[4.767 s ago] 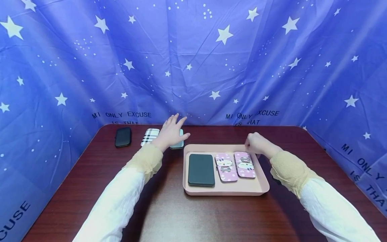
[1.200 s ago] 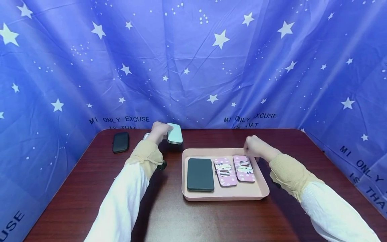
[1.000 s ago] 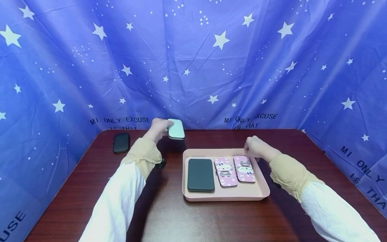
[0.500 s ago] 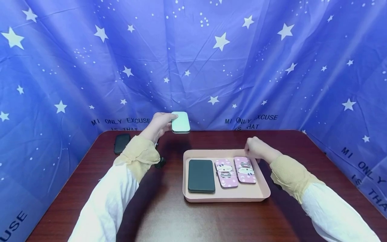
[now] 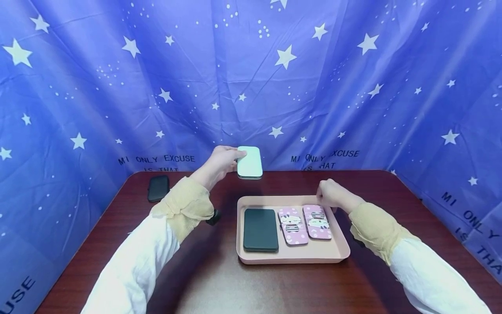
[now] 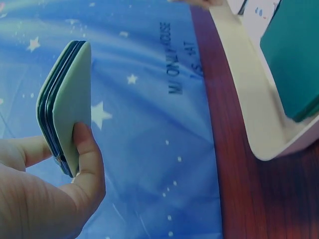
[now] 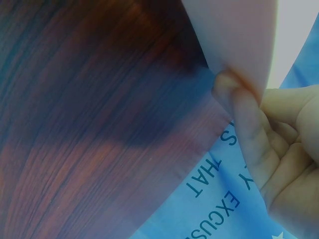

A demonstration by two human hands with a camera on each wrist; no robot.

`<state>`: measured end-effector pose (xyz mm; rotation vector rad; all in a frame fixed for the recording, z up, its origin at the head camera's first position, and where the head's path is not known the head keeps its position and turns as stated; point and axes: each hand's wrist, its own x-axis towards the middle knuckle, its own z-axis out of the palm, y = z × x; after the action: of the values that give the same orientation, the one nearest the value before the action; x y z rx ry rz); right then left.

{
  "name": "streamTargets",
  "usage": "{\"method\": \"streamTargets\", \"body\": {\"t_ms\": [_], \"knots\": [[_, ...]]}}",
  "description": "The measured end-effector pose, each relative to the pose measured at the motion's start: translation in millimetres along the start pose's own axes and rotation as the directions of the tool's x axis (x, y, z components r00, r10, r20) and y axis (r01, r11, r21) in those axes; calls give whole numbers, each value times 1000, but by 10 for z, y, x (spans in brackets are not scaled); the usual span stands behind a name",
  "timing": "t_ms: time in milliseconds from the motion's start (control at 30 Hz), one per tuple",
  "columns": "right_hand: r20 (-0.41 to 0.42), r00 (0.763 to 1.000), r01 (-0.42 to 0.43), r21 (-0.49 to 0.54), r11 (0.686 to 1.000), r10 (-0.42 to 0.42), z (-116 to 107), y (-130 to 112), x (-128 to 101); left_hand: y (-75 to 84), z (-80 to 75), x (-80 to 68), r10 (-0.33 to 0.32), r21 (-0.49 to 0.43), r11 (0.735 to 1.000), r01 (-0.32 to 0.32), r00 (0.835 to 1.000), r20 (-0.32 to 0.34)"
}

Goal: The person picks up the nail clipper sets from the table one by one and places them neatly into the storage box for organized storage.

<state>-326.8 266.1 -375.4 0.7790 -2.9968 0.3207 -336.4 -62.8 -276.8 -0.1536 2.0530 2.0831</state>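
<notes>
1. Case-holding tray (image 5: 292, 255) is the first thing I note after the big items: largest of all is the blue starred cloth (image 5: 251, 78) hung behind and to both sides, with the dark wood table (image 5: 219, 279) in front of it.
2. On my feed the pink tray sits on the table right of centre, and my right hand (image 5: 329, 194) grips its far right corner; the right wrist view shows the fingers (image 7: 244, 107) curled and pinching the rim.
3. Inside the tray lie three cases flat and side by side: a dark green case (image 5: 260, 230) on the left, then two pink cartoon cases (image 5: 292, 220), the right one nearest my right hand.
4. My left hand (image 5: 219, 163) is raised above the table's far edge, just beyond the tray's far left corner.
5. It pinches a pale green case (image 5: 249, 162) by one end, thumb (image 6: 87, 149) pressed on the flat face and the other fingers behind; the case is clear of the table.
6. A black case (image 5: 158, 188) lies alone near the table's far left corner, well apart from the tray.
</notes>
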Motion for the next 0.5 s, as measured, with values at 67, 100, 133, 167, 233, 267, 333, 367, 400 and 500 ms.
{"method": "streamTargets", "body": {"t_ms": [67,100,133,167,233,267,333,367,400,500], "knots": [[-4,1000,12,-2,1000,-12,9,-4,1,1,51,-37,-5,1,1000,5,1000,19],[-5,1000,13,-2,1000,-13,12,-7,0,3,80,-60,-6,-1,1000,6,1000,29],[-4,1000,12,-1,1000,-12,13,-10,-1,3,112,-79,-7,-4,1000,7,999,40],[-1,1000,8,-2,1000,-8,13,-13,-2,4,148,-103,-9,-8,1000,9,999,53],[-4,1000,12,-6,1000,-12,11,-13,-5,5,222,-147,-14,-15,1000,15,997,78],[-2,1000,10,-7,1000,-10,10,-12,-6,5,262,-172,-16,-16,1000,17,996,90],[1,1000,11,-7,1000,-11,5,-10,-7,2,344,-217,-21,-18,1000,23,993,112],[3,1000,11,-9,1000,-11,3,-8,-6,-2,386,-240,-23,-20,999,25,992,125],[5,1000,11,-10,1000,-11,-1,-7,-6,-8,426,-257,-22,-23,999,26,990,136],[12,1000,7,-10,1000,-7,-13,-7,-1,-41,533,-295,-17,-20,1000,21,987,159]]}}
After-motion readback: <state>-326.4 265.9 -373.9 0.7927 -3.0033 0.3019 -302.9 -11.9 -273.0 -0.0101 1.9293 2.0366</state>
